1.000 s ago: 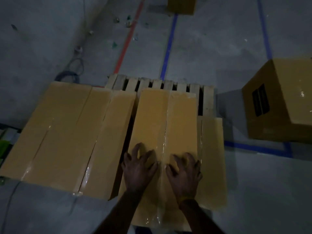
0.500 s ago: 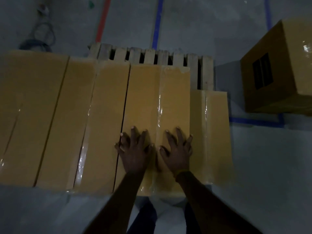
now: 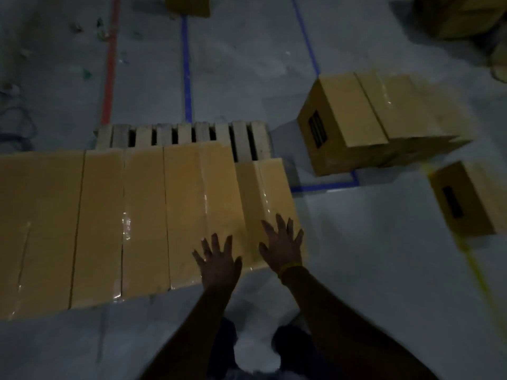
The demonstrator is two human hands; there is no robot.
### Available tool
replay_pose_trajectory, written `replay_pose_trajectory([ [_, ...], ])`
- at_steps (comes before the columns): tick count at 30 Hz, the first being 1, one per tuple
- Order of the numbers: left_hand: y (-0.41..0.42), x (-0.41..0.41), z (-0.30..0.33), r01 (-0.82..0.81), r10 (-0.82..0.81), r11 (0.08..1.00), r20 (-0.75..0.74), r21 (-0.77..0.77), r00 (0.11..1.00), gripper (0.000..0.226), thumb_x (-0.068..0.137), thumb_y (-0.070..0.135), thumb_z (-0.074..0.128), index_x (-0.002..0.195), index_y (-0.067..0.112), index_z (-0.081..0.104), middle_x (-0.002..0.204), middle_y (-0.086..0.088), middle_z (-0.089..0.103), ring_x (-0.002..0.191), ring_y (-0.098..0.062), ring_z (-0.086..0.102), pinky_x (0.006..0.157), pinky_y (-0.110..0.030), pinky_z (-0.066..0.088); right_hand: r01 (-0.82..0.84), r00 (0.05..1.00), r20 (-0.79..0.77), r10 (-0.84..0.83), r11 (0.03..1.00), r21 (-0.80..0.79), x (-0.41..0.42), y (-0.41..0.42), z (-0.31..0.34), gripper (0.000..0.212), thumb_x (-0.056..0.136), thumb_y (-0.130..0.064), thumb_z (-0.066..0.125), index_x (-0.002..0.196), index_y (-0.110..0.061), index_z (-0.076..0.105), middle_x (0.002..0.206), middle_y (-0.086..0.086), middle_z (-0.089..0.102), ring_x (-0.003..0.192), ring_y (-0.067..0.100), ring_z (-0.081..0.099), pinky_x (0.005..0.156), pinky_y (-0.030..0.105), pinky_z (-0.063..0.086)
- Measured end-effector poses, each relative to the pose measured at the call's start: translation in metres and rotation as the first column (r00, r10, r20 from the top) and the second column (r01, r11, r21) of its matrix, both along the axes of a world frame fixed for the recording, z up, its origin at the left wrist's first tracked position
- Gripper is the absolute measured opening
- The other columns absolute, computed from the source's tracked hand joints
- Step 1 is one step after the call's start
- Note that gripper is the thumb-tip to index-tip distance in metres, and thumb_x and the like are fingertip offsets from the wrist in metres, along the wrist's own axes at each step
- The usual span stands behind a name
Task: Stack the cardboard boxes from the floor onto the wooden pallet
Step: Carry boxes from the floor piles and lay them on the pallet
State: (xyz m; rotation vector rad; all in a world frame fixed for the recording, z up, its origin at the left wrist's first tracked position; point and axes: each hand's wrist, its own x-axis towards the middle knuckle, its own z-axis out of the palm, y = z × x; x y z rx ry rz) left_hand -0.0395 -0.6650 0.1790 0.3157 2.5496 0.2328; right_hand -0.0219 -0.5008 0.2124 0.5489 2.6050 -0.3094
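Wooden pallet (image 3: pixel 241 138) is lying on the grey floor (image 3: pixel 370 283), w/ only its far edge and far-right corner showing bare slats. Row of cardboard boxes (image 3: pixel 115 215) is sitting side by side across it, running off frame at the left edge. A lower box (image 3: pixel 267 204) is sitting at the pallet's right edge, its top a step below the row. Open floor is lying to the right of that edge and along the near side.

Left hand (image 3: pixel 218 263) is hovering w/ fingers spread over the near edge of the row's rightmost box; contact can't be told. Right hand (image 3: pixel 282 245), yellow band (image 3: pixel 289 268) at the wrist, is spreading its fingers over the lower box's near-right corner. Neither is gripping anything.

More boxes are waiting on the floor to the right: a pair (image 3: pixel 365 119) by the blue tape line (image 3: pixel 323 185), well apart from the hands, and another (image 3: pixel 474 198) nr the frame's right edge.
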Motion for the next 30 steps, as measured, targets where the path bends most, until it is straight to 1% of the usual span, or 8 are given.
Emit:
replay_pose_trajectory([
  [5,0.066,0.04,0.059,0.136,-0.118,0.981,-0.135,0.141,0.984,0.066,0.1,0.052,0.043,0.156,0.027,0.022,0.163,-0.013,0.016,0.15,-0.041,0.012,0.116,-0.065,0.006,0.085,0.988,-0.136,-0.077,0.995,0.055,0.063,0.052,0.059,0.066,0.1,-0.039,0.051,0.157,-0.032,0.018,0.167,0.006,0.005,0.152,0.039,-0.001,0.116,0.068,0.003],
  [8,0.107,0.066,0.08,0.186,-0.154,0.972,-0.206,0.146,0.966,0.066,0.099,0.05,0.047,0.156,0.027,0.024,0.162,-0.013,0.02,0.15,-0.041,0.013,0.116,-0.065,0.008,0.136,0.973,-0.195,-0.122,0.989,0.064,0.101,0.088,0.077,0.066,0.1,-0.041,0.049,0.158,-0.031,0.018,0.167,0.009,0.005,0.152,0.039,-0.002,0.115,0.068,0.002],
  [11,0.147,0.099,0.096,0.214,-0.179,0.967,-0.229,0.14,0.957,0.066,0.1,0.051,0.045,0.157,0.028,0.021,0.164,-0.013,0.015,0.151,-0.041,0.009,0.118,-0.064,0.007,0.181,0.958,-0.235,-0.164,0.982,0.052,0.145,0.129,0.093,0.067,0.101,-0.043,0.048,0.159,-0.03,0.016,0.167,0.009,0.003,0.153,0.038,-0.005,0.116,0.068,0.001],
  [14,0.196,0.14,0.109,0.236,-0.195,0.957,-0.229,0.168,0.954,0.064,0.101,0.051,0.042,0.157,0.028,0.019,0.165,-0.012,0.011,0.151,-0.041,0.004,0.117,-0.064,0.002,0.222,0.943,-0.264,-0.202,0.974,0.049,0.2,0.177,0.109,0.068,0.1,-0.042,0.049,0.159,-0.031,0.016,0.167,0.009,0.002,0.153,0.038,-0.007,0.116,0.068,0.0],
  [17,0.252,0.181,0.121,0.266,-0.211,0.941,-0.254,0.208,0.944,0.064,0.101,0.053,0.039,0.156,0.027,0.019,0.165,-0.011,0.01,0.151,-0.04,0.004,0.117,-0.064,0.001,0.276,0.918,-0.313,-0.246,0.959,0.057,0.253,0.227,0.123,0.068,0.1,-0.042,0.049,0.159,-0.032,0.016,0.167,0.01,0.003,0.153,0.037,-0.008,0.116,0.066,-0.003],
  [21,0.325,0.228,0.139,0.348,-0.283,0.919,-0.302,0.188,0.911,0.067,0.1,0.054,0.039,0.157,0.027,0.017,0.165,-0.011,0.011,0.151,-0.037,0.005,0.118,-0.063,0.001,0.378,0.877,-0.343,-0.337,0.924,0.059,0.312,0.29,0.141,0.067,0.1,-0.042,0.048,0.158,-0.033,0.016,0.167,0.01,0.003,0.152,0.038,-0.008,0.116,0.066,-0.003],
  [25,0.384,0.253,0.153,0.41,-0.334,0.891,-0.334,0.193,0.882,0.068,0.1,0.056,0.04,0.158,0.028,0.017,0.165,-0.011,0.01,0.152,-0.037,0.003,0.119,-0.063,0.003,0.459,0.837,-0.363,-0.409,0.886,0.06,0.354,0.34,0.149,0.066,0.1,-0.042,0.048,0.158,-0.033,0.017,0.167,0.01,0.005,0.152,0.038,-0.007,0.117,0.065,-0.003],
  [30,0.455,0.266,0.16,0.484,-0.411,0.857,-0.333,0.177,0.849,0.07,0.1,0.057,0.039,0.158,0.028,0.014,0.166,-0.012,0.006,0.152,-0.038,0.0,0.118,-0.063,0.001,0.535,0.8,-0.359,-0.481,0.843,0.062,0.376,0.401,0.15,0.064,0.101,-0.045,0.045,0.158,-0.035,0.016,0.166,0.01,0.007,0.152,0.039,-0.005,0.117,0.065,0.0],
])
